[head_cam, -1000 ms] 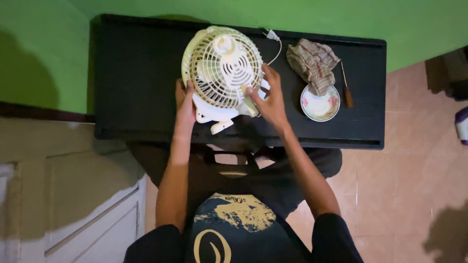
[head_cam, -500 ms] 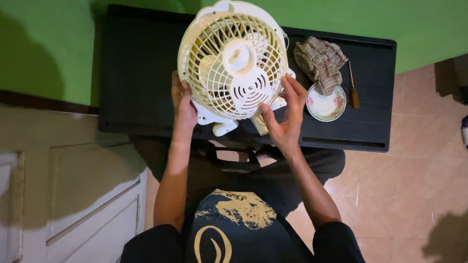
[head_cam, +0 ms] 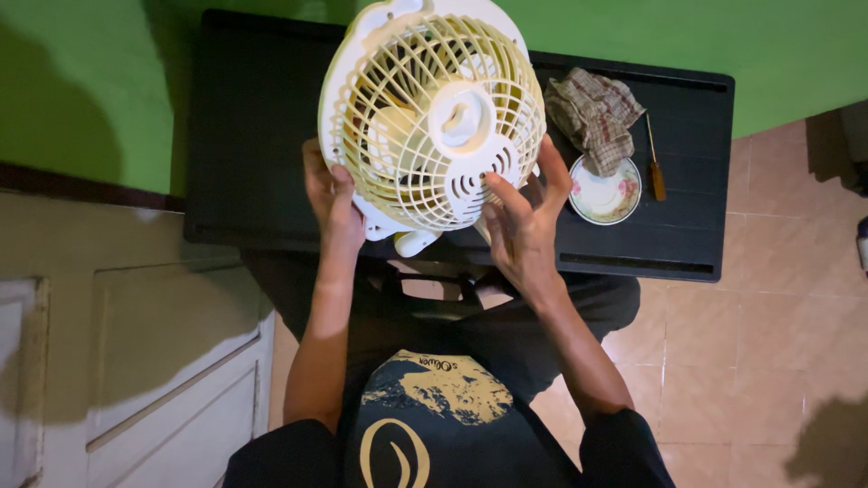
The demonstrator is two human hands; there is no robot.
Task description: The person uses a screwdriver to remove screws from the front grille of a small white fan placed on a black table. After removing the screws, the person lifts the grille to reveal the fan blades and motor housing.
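Observation:
A small cream table fan with a round wire grille is lifted above the black table, its front facing the camera. My left hand grips the fan's left lower edge and base. My right hand is spread against the lower right of the grille, fingers apart and touching it. Pale yellow blades show through the grille.
On the right part of the table lie a crumpled checked cloth, a small flowered saucer and a screwdriver with a brown handle. A green wall runs behind, a white cabinet door stands at left, and tiled floor at right.
The fan has been raised from the table toward the camera and appears larger. My right hand shifted from the fan's side to the front of the grille.

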